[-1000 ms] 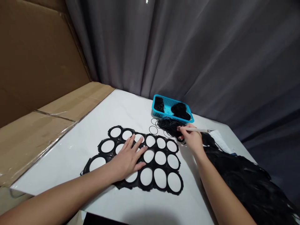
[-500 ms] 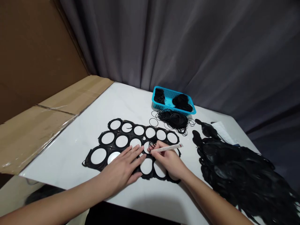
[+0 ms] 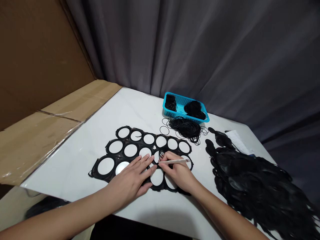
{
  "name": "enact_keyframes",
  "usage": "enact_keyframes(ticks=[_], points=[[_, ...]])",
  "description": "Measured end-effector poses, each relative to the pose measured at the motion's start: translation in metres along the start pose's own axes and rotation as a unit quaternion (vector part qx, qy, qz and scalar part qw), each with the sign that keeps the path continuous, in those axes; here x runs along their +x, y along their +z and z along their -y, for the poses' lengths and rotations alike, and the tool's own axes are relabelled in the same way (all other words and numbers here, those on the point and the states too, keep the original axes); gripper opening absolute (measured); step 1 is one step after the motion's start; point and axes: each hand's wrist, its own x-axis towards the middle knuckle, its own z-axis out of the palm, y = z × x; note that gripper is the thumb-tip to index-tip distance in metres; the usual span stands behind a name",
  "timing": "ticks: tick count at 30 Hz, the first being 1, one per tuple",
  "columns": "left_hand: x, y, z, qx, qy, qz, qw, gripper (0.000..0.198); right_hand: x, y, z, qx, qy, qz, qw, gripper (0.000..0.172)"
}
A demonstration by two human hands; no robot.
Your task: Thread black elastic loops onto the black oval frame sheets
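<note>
A black sheet with round cut-out holes lies flat on the white table. My left hand rests palm down on the sheet, fingers stretched out and apart. My right hand is closed round a thin white stick, whose tip points left at the sheet's middle, just beyond my left fingertips. A thin black ring seems to hang near the stick's tip by my right fingers.
A loose heap of thin black rings lies behind the sheet, in front of a turquoise basket with dark bundles. A large pile of black discs covers the table's right side. Cardboard lines the left, grey curtain behind.
My right hand came back from the heap of rings to the sheet's middle with the stick. My left hand slid slightly toward me. Between the last two frames the stick has tilted lower.
</note>
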Motion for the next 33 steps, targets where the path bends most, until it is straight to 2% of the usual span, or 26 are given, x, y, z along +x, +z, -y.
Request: enact_keyframes(ticks=[4, 6, 8, 10, 11, 13, 16, 18, 20, 23, 26, 29, 31, 33], points=[[0.0, 0.001, 0.0, 0.002, 0.0, 0.005, 1.0, 0.054, -0.003, 0.007, 0.002, -0.111, -0.097, 0.011, 0.989, 0.019], [-0.001, 0.003, 0.0, 0.004, -0.001, 0.003, 1.0, 0.052, 0.002, 0.0, -0.003, -0.164, -0.125, -0.018, 0.978, 0.019], [-0.001, 0.006, 0.001, 0.001, -0.002, -0.002, 1.0, 0.049, 0.01, -0.018, -0.014, -0.187, -0.094, -0.123, 0.97, 0.019], [-0.002, 0.007, 0.002, -0.006, -0.002, -0.007, 1.0, 0.047, 0.019, -0.044, -0.028, -0.185, -0.019, -0.25, 0.95, 0.021], [-0.001, 0.006, 0.003, -0.008, -0.001, -0.009, 1.0, 0.047, 0.021, -0.056, -0.034, -0.172, 0.018, -0.294, 0.94, 0.022], [-0.001, 0.002, 0.004, -0.01, 0.003, -0.014, 1.0, 0.046, 0.023, -0.076, -0.042, -0.107, 0.084, -0.331, 0.934, 0.024], [0.001, -0.008, 0.0, -0.004, 0.015, -0.039, 0.999, 0.043, 0.017, -0.083, -0.041, 0.112, 0.156, -0.283, 0.94, 0.03], [0.0, -0.015, -0.006, -0.004, 0.03, -0.063, 0.998, 0.038, 0.012, -0.075, -0.033, 0.261, 0.183, -0.221, 0.922, 0.037], [-0.003, -0.02, -0.015, -0.01, 0.046, -0.079, 0.996, 0.03, 0.006, -0.062, -0.021, 0.352, 0.199, -0.168, 0.899, 0.042], [-0.013, -0.02, -0.029, -0.008, 0.065, -0.076, 0.995, 0.02, -0.001, -0.041, -0.003, 0.421, 0.205, -0.089, 0.879, 0.043], [-0.024, -0.016, -0.038, 0.007, 0.058, -0.063, 0.996, 0.025, -0.013, -0.021, 0.013, 0.418, 0.19, -0.009, 0.888, 0.034], [-0.03, -0.015, -0.043, 0.014, 0.042, -0.056, 0.997, 0.033, -0.028, -0.003, 0.021, 0.303, 0.149, 0.055, 0.939, 0.022], [-0.032, -0.015, -0.044, 0.017, 0.038, -0.051, 0.998, 0.036, -0.037, 0.005, 0.023, 0.186, 0.113, 0.064, 0.974, 0.019], [-0.032, -0.017, -0.045, 0.021, 0.038, -0.05, 0.998, 0.037, -0.043, 0.01, 0.022, 0.103, 0.08, 0.054, 0.99, 0.019]])
